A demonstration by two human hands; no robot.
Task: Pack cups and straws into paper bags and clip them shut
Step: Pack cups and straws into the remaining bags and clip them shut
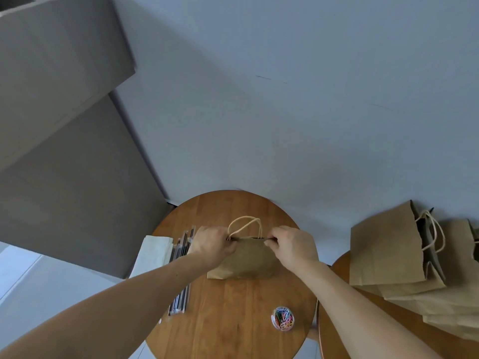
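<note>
both hands are pinching the mouth of the paper bag (243, 257), left hand (211, 244) and right hand (293, 246) at opposite ends. the clip tub (282, 319) is sitting below the right hand; letting go to reach it could let the mouth spring open.

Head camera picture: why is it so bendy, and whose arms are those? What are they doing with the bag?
The camera sits on a person's head and looks down, so you see that person's own two arms. Its wide lens makes the room look bent. There is no robot here, just hands. The left hand and right hand pinch the top edge of a brown paper bag with their fingers, holding it together. The bag rests on a round wooden table. Beside it lie wrapped straws and a little tub of coloured paper clips. A pile of spare bags sits on a second table to the right.
</note>
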